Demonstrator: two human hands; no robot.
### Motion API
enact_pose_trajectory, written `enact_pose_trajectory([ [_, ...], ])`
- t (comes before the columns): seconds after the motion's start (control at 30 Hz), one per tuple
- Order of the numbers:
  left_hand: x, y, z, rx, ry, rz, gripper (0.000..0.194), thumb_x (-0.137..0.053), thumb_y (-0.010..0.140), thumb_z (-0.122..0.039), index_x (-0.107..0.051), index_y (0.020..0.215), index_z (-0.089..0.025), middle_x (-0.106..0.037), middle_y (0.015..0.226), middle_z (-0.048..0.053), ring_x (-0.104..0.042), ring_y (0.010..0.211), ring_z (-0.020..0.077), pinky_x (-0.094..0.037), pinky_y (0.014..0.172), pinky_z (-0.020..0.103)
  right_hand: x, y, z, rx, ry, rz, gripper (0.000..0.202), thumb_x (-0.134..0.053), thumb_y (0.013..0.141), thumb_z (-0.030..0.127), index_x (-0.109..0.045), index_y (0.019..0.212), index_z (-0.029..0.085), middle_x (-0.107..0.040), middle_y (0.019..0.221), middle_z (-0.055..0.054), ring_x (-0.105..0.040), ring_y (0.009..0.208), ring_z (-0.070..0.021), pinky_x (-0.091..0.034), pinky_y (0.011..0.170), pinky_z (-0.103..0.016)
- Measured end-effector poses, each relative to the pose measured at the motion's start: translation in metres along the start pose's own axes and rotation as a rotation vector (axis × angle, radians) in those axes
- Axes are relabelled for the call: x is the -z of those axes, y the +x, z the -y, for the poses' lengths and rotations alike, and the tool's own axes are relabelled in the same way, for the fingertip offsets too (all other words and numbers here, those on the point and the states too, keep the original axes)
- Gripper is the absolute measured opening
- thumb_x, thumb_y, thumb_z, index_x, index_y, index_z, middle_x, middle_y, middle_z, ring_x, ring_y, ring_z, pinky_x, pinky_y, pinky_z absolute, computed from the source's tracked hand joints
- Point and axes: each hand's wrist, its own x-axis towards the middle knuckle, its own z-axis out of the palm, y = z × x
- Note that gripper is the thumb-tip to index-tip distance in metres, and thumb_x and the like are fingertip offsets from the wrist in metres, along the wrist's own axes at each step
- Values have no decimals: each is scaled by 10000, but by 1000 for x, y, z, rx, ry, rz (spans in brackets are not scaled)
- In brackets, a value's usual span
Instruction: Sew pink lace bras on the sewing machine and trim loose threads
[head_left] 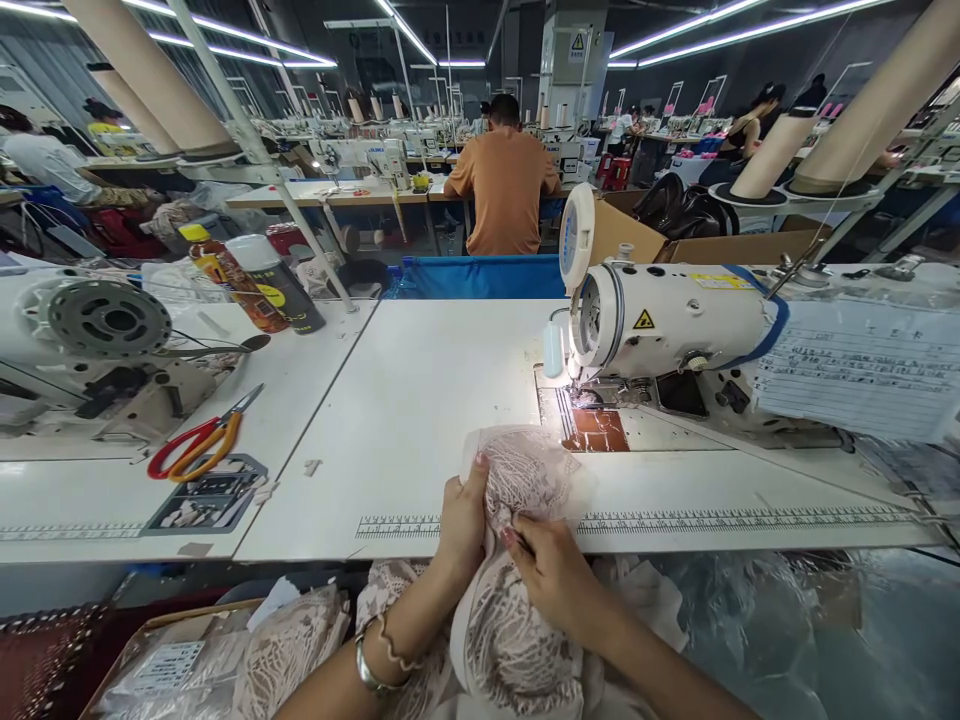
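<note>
A pale pink lace bra [525, 640] hangs over the front edge of the sewing table, one cup up on the tabletop and the other below the edge. My left hand [463, 520] is closed on the left side of the upper cup, thumb on top. Near the middle of the bra, between the two cups, my right hand [559, 580] pinches the fabric. Something small and dark shows under its fingers, too hidden to name. Beyond the bra, to the right, stands a white sewing machine [675, 315] with its needle area lit.
Red- and orange-handled scissors [199, 445] lie at left by a grey parts tray [206, 500]. A spray can [274, 280] and a yellow-capped bottle [229, 280] stand behind. A printed ruler [720, 522] runs along the front edge. A box [176, 650] with lace pieces sits below. Another person [506, 185] sits ahead.
</note>
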Motion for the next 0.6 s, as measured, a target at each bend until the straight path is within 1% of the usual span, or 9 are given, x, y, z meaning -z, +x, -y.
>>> enact_pose_trajectory([
  [0.1,7,-7,-3,37,-27,88,652,-742,648,-782,-623,693,-142,-623,584,40,-557,529,171,-475,518,292,19,-12,-3,-51,11,-18,417,-392,1008,409,-267,643,253,-282,537,74,-288,489,-104,-242,500,-273],
  [0.2,8,-8,-10,3,23,185,629,-702,725,-756,-663,730,-128,-682,654,80,-629,608,206,-509,569,296,33,-15,-2,-164,50,42,458,-367,1008,509,-278,638,255,-244,547,80,-245,491,-99,-224,480,-267],
  [0.3,4,12,-26,-44,-16,338,521,-772,733,-562,-688,978,-109,-748,857,120,-711,790,266,-575,708,340,38,-8,-1,-237,23,103,496,-390,958,594,-286,609,258,-254,537,72,-261,486,-104,-249,474,-266],
  [0.33,3,24,-32,-86,1,350,513,-773,734,-474,-663,1080,-112,-754,940,130,-722,848,277,-589,753,361,39,-5,-1,-239,4,95,502,-394,941,611,-285,600,260,-263,534,67,-278,487,-110,-261,477,-268],
  [0.37,4,38,-39,-140,52,329,518,-756,740,-393,-628,1158,-115,-749,1017,139,-724,902,282,-595,796,380,40,-2,-3,-237,-8,80,499,-402,928,618,-293,595,262,-276,531,62,-299,491,-117,-271,481,-271],
  [0.43,12,69,-51,-245,196,195,529,-705,759,-263,-560,1249,-125,-723,1127,147,-710,999,283,-590,878,415,45,0,-7,-234,-59,36,462,-416,922,588,-343,601,263,-310,512,55,-338,487,-135,-279,487,-278],
  [0.5,26,96,-60,-286,293,60,606,-679,757,-165,-493,1333,-126,-673,1221,170,-675,1096,310,-559,953,483,52,-1,-14,-242,-177,11,383,-424,925,504,-442,632,259,-385,475,40,-393,459,-159,-287,482,-286],
  [0.57,38,111,-65,-322,353,-68,730,-670,744,-90,-411,1425,-133,-563,1374,204,-573,1265,351,-479,1058,552,62,-2,-21,-244,-314,17,306,-414,924,415,-589,737,248,-553,504,-4,-507,468,-202,-329,491,-297],
  [0.6,40,113,-65,-376,398,-105,758,-657,753,-68,-381,1456,-136,-492,1447,216,-493,1353,364,-422,1112,576,68,-1,-23,-244,-369,41,295,-410,923,382,-647,814,245,-641,567,-33,-577,510,-227,-359,508,-303],
])
